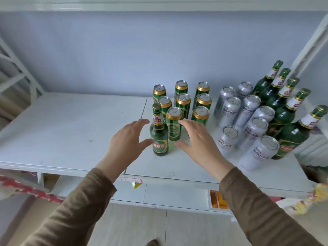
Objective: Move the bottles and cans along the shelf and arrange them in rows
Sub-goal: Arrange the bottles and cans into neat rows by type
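Green bottle point(159, 134) upright beside green cans point(183, 102) — left hand point(126, 142), right hand point(198, 139) spread, empty, flanking it

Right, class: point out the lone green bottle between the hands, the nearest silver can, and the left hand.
lone green bottle point(159, 137), head view, on its glass body above the lower label.
nearest silver can point(260, 153), head view, on its printed side.
left hand point(126, 139), head view, on its back.

shelf point(71, 132): plain white, kinda scuffed
cans point(183, 102): green, gold rim bands
other cans point(230, 107): silver-white, dark lettering
bottles point(284, 114): dark green glass, white-red neck labels, gold trim
sleeves point(257, 201): olive brown
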Available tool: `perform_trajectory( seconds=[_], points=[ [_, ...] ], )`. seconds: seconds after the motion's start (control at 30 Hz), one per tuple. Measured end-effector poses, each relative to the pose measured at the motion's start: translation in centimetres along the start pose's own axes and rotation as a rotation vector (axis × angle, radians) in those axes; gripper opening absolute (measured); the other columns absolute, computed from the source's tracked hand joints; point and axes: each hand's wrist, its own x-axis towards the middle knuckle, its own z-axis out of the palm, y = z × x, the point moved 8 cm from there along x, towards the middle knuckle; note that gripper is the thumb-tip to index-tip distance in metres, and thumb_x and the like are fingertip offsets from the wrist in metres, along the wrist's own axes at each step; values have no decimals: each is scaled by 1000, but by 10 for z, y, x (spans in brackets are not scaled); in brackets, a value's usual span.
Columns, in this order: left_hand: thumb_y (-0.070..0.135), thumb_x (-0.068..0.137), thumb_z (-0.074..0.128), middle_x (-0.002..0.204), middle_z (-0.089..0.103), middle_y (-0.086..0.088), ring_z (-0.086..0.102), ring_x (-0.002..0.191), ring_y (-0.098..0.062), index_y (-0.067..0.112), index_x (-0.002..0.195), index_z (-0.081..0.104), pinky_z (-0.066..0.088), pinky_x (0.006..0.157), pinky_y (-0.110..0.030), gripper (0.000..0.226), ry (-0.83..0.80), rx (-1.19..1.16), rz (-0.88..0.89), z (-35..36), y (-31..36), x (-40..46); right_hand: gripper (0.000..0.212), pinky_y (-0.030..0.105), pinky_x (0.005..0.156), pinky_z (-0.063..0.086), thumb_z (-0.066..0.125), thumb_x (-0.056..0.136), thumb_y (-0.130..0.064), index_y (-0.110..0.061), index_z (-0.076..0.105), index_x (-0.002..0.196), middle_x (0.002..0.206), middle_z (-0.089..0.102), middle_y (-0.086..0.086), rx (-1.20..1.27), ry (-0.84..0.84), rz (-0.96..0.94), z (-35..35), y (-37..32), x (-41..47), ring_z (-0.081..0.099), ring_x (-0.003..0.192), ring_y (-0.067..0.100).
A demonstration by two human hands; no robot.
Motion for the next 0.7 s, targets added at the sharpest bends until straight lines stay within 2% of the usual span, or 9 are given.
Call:
perform_trajectory(
  seconds=[0.13,0.23,0.5,0.53,0.63,0.7],
  points=[
    [48,86,72,137,60,9,58,122,-15,32,141,43,50,93,-36,64,-28,-196,44,16,-11,30,73,22,104,30,73,88,-44,-20,40,150,149,48,-1,107,28,146,24,2,9,40,138,17],
    [46,84,75,132,62,10,59,121,-11,32,139,46,51,96,-37,64,-44,-323,66,24,-11,47,76,21,105,32,77,85,-43,-23,41,149,149,49,-3,241,51,232,40,5,17,43,137,13],
    [39,83,77,120,67,15,61,114,-7,28,130,56,52,95,-40,53,-75,-464,124,30,-11,65,75,31,101,46,84,77,-42,-32,46,141,134,58,-9,456,17,276,79,0,40,54,123,9],
    [39,83,77,119,67,15,61,113,-6,28,129,57,52,95,-39,51,-82,-466,128,31,-12,66,74,29,100,47,84,76,-42,-32,47,139,132,59,-10,478,11,276,82,0,43,55,121,8],
    [36,84,77,114,67,18,61,112,-4,27,125,61,52,96,-37,45,-111,-462,142,33,-15,68,73,10,89,42,86,76,-35,-33,47,137,127,59,-16,556,-12,293,90,-1,47,56,112,-2],
    [34,85,77,109,66,21,61,111,-3,27,124,62,52,97,-38,42,-124,-458,148,34,-16,68,74,11,86,41,87,76,-34,-34,46,137,126,59,-17,581,-12,304,94,-3,49,56,111,0]
  ],
)
